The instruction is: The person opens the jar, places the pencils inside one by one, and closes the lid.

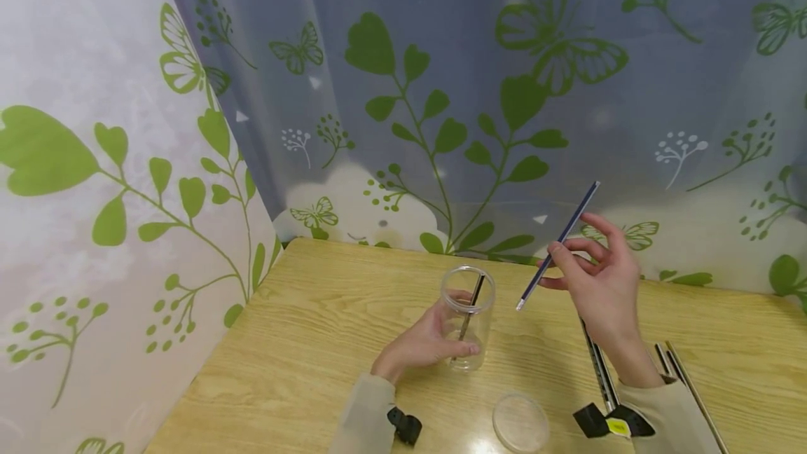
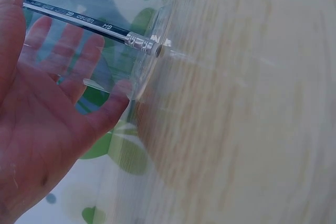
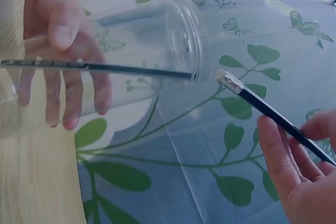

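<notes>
Raised pencil [image 1: 572, 223]: in the air above the table [image 1: 302, 300], to the right of the jar's mouth and apart from it, slanted with its eraser end lowest and facing the jar.
Right hand [image 1: 602, 279]: pinches the pencil between thumb and fingers.
Good handling: to slip the pencil in neatly, the eraser end should probably come over the rim and the shaft turn steeper; a low entry could knock the rim.
Clear jar [image 1: 484, 324]: uncovered, roughly upright; whether its base touches the table is hard to tell.
Left hand [image 1: 431, 338]: wraps the jar, thumb in front, fingers behind; a steady hold seems wise.
Inside the jar: one dark pencil [image 1: 471, 307], leaning, eraser end at the bottom.
Round lid [image 1: 520, 423]: lies on the table, just nearer the person than the jar.
Loose dark rods [image 1: 602, 370]: beside the right wrist, partly hidden.
</notes>
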Available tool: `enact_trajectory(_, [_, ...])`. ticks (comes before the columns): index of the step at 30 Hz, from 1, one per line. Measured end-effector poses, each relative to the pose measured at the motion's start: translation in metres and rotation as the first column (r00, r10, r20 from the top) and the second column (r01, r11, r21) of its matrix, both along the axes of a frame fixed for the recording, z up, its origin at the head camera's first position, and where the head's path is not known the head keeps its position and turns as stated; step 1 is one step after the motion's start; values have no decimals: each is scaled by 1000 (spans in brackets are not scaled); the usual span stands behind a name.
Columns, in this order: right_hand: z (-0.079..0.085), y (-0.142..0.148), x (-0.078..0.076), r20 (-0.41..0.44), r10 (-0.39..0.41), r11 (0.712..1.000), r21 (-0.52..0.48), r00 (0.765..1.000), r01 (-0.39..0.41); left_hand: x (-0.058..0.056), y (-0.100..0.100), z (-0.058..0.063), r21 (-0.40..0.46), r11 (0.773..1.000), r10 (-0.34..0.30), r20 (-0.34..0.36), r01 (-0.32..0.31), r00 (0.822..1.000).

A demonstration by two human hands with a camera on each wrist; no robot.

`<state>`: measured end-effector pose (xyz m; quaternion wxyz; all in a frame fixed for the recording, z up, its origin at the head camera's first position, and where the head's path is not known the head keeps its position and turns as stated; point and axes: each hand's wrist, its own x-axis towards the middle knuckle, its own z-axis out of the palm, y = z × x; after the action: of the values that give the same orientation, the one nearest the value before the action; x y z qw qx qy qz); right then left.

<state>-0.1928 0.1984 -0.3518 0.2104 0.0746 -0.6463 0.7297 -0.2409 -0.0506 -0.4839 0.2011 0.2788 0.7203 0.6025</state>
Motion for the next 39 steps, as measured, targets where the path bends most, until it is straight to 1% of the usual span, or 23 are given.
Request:
enact_trajectory(4, [4,-8,-2,-23,-1,1000,-32,1000,0,1,0,0,-1,1000,3,7,-3,1000])
enact_trajectory(9, [7,-18,-3,-34,-41,995,-89,999,38,1,0,0,-3,1000,9,15,-9,1000])
enact_trajectory(12, [6,-24,-3,-46,-46,992,-117,998,41,0,1,0,-1,1000,7,8,-7,1000])
enact_trajectory(17, [3,-31,-6,-51,-40,992,-120,998,34,0,1,-1,6,1000,-5,-7,5,1000])
enact_trajectory(22, [0,-35,-8,-47,-32,993,-114,998,26,0,1,-1,8,1000,-5,-4,5,1000])
enact_trajectory(27, [-5,-38,-10,-31,-16,999,-37,999,15,0,1,-1,9,1000,1,3,-1,1000])
enact_trajectory(31, [-10,-39,-11,-22,-6,999,49,1000,7,1,1,0,11,1000,3,-3,-3,1000])
enact_trajectory(34, [-13,-40,-12,-24,2,990,143,1000,2,1,1,1,2,1000,12,-8,-12,1000])
enact_trajectory(37, [-16,-41,-12,-27,7,972,235,1000,0,0,1,0,-6,1000,22,-6,-22,1000])
enact_trajectory(39, [-18,-41,-12,-24,11,963,268,1000,-5,0,1,0,-7,1000,26,0,-26,1000])
